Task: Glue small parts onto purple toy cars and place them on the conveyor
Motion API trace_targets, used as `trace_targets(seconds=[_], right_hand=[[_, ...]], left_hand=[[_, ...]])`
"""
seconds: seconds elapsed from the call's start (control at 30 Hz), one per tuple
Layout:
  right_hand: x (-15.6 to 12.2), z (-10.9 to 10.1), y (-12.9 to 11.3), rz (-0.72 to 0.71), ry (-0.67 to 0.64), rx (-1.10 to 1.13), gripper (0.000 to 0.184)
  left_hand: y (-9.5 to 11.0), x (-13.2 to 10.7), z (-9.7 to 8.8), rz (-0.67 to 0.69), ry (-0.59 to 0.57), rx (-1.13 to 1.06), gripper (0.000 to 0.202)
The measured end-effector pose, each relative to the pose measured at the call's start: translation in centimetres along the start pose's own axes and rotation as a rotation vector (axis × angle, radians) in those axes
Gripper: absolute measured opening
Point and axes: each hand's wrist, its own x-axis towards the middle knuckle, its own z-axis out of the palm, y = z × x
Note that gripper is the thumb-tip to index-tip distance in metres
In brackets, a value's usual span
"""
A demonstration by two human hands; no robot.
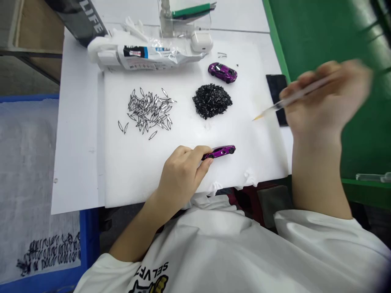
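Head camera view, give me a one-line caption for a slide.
Left hand holds a purple toy car over white foam; right hand holds a thin pointed tool.

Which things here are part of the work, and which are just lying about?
Part of the work: left hand holding a purple toy car; right hand holding a thin pen-like tool; second purple car; black bits; leaf-shaped pieces.
Lying about: white pouch; earbud case; black phone.
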Motion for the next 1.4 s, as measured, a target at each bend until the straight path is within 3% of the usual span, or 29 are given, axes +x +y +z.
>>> trace_targets(seconds=[0.07,0.13,0.17,0.2,0.27,0.33,0.4,0.53,0.87,1.13,1.4], right_hand=[[-0.3,-0.2,-0.1,-0.206,0.162,-0.026,0.01],[-1.2,0.0,-1.0,-0.593,0.227,-0.265,0.005],[-1.7,0.3,-1.5,-0.713,0.18,-0.387,0.009],[-2.1,0.6,-1.9,-0.732,0.065,-0.479,0.012],[-2.5,1.7,-2.4,-0.57,-0.242,-0.615,0.015],[-2.4,3.0,-2.2,-0.363,-0.447,-0.756,0.017],[-2.0,4.1,-1.6,-0.278,-0.508,-0.888,0.018],[-1.7,4.9,-0.6,-0.31,-0.597,-0.951,0.014],[-2.2,5.8,-0.3,-0.324,-0.596,-1.076,0.009],[-1.9,5.6,-0.2,-0.328,-0.613,-0.998,0.009],[-1.7,6.2,-0.1,-0.343,-0.614,-1.091,0.011]], left_hand=[[0.0,0.0,0.0,-0.007,-0.003,-0.002,0.016],[-0.1,0.0,0.0,-0.012,-0.009,-0.007,0.016],[-0.1,0.0,0.0,-0.013,-0.01,-0.009,0.016],[-0.1,0.0,-0.1,-0.012,-0.013,-0.01,0.015],[0.0,0.0,-0.1,-0.011,-0.016,-0.011,0.015],[0.0,0.0,-0.2,-0.012,-0.019,-0.011,0.015],[0.0,0.0,-0.2,-0.013,-0.021,-0.009,0.015],[0.0,0.0,-0.2,-0.013,-0.021,-0.006,0.016],[-0.1,0.0,-0.1,-0.011,-0.015,-0.002,0.016],[-0.1,0.0,0.0,-0.01,-0.009,0.0,0.015],[-0.1,0.0,0.0,-0.017,-0.01,0.001,0.014]])
